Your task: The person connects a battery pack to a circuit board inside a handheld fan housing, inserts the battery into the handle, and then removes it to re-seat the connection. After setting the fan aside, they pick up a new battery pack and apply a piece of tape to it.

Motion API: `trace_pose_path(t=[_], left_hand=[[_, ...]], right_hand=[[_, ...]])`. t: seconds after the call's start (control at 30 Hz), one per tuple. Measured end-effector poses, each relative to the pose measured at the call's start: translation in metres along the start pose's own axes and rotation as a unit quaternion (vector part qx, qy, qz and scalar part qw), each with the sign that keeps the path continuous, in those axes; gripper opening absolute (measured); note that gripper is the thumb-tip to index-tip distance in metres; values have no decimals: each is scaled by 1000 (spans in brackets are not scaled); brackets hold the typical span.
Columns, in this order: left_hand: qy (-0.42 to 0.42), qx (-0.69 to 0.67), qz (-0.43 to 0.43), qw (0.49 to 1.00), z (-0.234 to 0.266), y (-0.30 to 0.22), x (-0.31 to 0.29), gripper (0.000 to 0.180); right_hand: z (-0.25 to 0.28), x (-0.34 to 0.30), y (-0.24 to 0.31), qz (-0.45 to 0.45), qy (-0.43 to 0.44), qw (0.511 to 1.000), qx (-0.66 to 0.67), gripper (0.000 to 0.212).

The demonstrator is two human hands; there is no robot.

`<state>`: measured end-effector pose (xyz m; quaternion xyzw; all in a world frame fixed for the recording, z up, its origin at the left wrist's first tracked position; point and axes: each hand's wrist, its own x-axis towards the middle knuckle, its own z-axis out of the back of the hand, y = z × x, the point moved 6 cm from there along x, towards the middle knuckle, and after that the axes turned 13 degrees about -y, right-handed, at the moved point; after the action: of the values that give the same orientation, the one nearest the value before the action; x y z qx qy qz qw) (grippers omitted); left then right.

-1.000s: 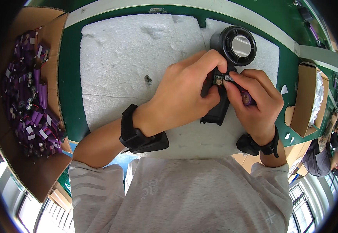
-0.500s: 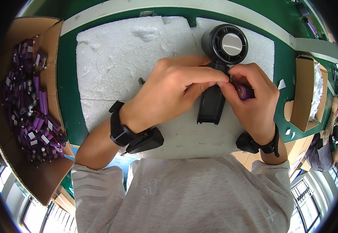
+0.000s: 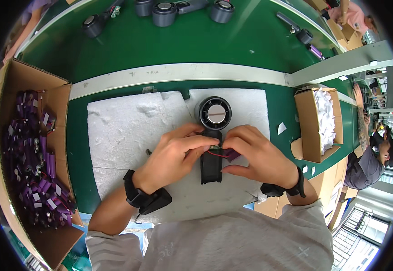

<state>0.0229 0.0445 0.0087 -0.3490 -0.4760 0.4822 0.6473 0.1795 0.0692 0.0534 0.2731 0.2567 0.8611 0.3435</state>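
Note:
A dark grey handheld fan [image 3: 202,118] lies on white foam, its round head away from me. Its handle [image 3: 211,169] is an uncovered shell pointing toward me. At the handle's upper end, a small circuit board [image 3: 214,147] shows between my fingertips. My left hand [image 3: 174,153] is closed, thumb and forefinger pinching at the board's left side. My right hand [image 3: 259,156] has its fingers curled at the board's right side, with a purple battery cell [image 3: 233,155] partly hidden under them. Its thumb stands apart below. A red wire [image 3: 215,154] runs from the board toward the cell.
A cardboard box [image 3: 58,122] of purple wired cells stands left. Right is a smaller box [image 3: 308,128] with white paper pieces [image 3: 325,119]. Beyond the white rail [image 3: 178,73] lie more fans [image 3: 164,16]. Co-workers [image 3: 366,165] sit at right; another person's arm [image 3: 24,31] shows far left.
My view has tilted up, bringing in the far bench and its fans. The right thumb has moved away from the left fingertips, and the red wire and board now show.

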Motion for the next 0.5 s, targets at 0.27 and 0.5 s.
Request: trace_pose_path(t=[0.27, 0.5], left_hand=[[-67, -8, 11, 998, 11, 3, 9, 30], [-72, -32, 42, 996, 10, 6, 9, 32]], right_hand=[[116, 140, -107, -54, -273, 931, -235, 35], [185, 214, -334, -283, -185, 813, -474, 51]])
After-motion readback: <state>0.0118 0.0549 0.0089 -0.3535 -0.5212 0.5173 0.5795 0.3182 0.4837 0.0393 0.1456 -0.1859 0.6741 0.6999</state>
